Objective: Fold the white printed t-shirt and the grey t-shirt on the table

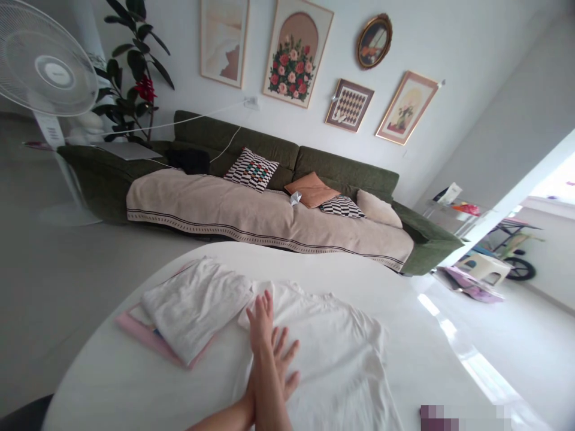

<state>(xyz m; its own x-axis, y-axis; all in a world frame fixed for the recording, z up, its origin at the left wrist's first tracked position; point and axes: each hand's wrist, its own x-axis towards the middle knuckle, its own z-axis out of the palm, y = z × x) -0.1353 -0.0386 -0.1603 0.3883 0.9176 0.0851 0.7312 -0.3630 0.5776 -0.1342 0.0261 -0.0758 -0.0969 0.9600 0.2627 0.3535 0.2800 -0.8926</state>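
The left hand [284, 362] and right hand [261, 326] are spread over the shirt [335, 341], wrists crossed; flat, light strokes should smooth it best. Avoid dragging it.

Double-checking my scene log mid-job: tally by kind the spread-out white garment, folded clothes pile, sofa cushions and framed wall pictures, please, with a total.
Spread-out white garment: 1
Folded clothes pile: 1 (pieces inside can't be counted)
Sofa cushions: 4
Framed wall pictures: 5
Total: 11, counting the pile as one
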